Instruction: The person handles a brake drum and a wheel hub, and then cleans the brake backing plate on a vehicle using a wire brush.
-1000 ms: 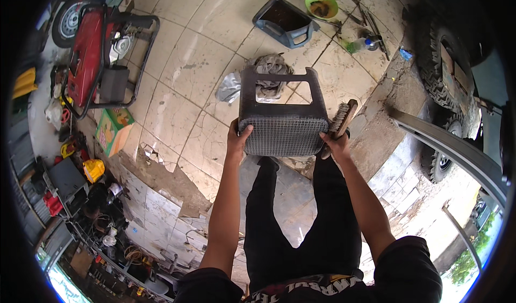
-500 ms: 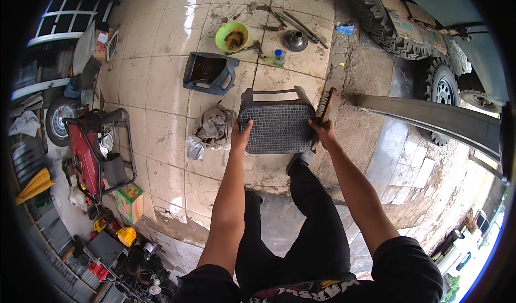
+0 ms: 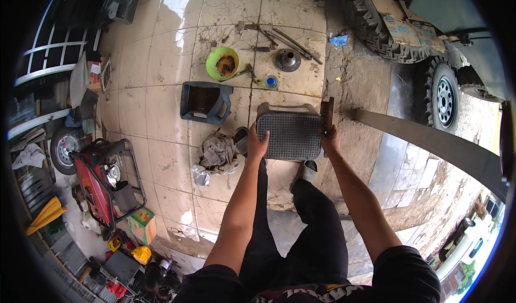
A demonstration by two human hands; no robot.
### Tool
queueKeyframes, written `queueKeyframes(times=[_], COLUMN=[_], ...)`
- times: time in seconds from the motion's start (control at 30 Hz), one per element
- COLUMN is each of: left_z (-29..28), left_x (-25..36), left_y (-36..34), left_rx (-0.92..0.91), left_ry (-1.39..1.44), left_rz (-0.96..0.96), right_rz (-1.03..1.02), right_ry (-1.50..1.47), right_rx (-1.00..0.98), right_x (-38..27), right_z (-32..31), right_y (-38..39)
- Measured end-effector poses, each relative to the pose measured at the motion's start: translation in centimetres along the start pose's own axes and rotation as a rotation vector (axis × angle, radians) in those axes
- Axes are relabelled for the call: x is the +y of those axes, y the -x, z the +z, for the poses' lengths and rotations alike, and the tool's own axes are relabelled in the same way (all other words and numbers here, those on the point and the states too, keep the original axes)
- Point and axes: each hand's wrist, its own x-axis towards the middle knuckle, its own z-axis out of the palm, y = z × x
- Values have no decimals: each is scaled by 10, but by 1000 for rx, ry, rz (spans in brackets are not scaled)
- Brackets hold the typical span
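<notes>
A dark grey plastic stool (image 3: 288, 136) with a grid-textured seat is in front of me, seat facing up. My left hand (image 3: 258, 142) grips its left rim, thumb on top. On the opposite side my right hand (image 3: 331, 141) is closed around a wooden-handled wire brush (image 3: 327, 112) and against the stool's right rim. The brush stands lengthwise along that edge, its bristles mostly out of sight. Both hands' lower fingers are hidden under the rim. Just left of the stool lies a crumpled grey rag (image 3: 216, 151).
Farther out on the tiles are a cut-open dark jug (image 3: 185, 101), a green bowl (image 3: 209, 64), a hammer (image 3: 250, 73), a blue-capped bottle (image 3: 271, 81), a metal hub (image 3: 288, 60) and rods (image 3: 295, 42). A red generator (image 3: 95, 182) stands left; a metal post (image 3: 424, 134) slants at right.
My left foot has stepped forward beside the rag. The stool is lower and its seat has levelled, with less of its far leg frame showing. Both hands keep their hold.
</notes>
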Motion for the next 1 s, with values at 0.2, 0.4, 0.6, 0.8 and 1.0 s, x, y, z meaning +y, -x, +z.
queueKeyframes(times=[0.2,0.4,0.6,0.8,1.0], left_z=[-43,-89,-110,-80,-73], left_x=[44,35,2,-20,-55], left_y=[-50,-126,-182,-153,-132], left_rx=[-164,-100,-27,-42,10], left_ry=[29,-90,-161,-49,85], left_rz=[-57,116,29,-90,-200], right_rz=[-333,-384,-461,-593,-643], right_ry=[43,113,338,570,654], right_rx=[80,-33,-200,-271,-285], right_x=[-62,-137,-181,-172,-188], right_z=[2,71,130,154,159], right_y=[-20,-70,-123,-141,-144])
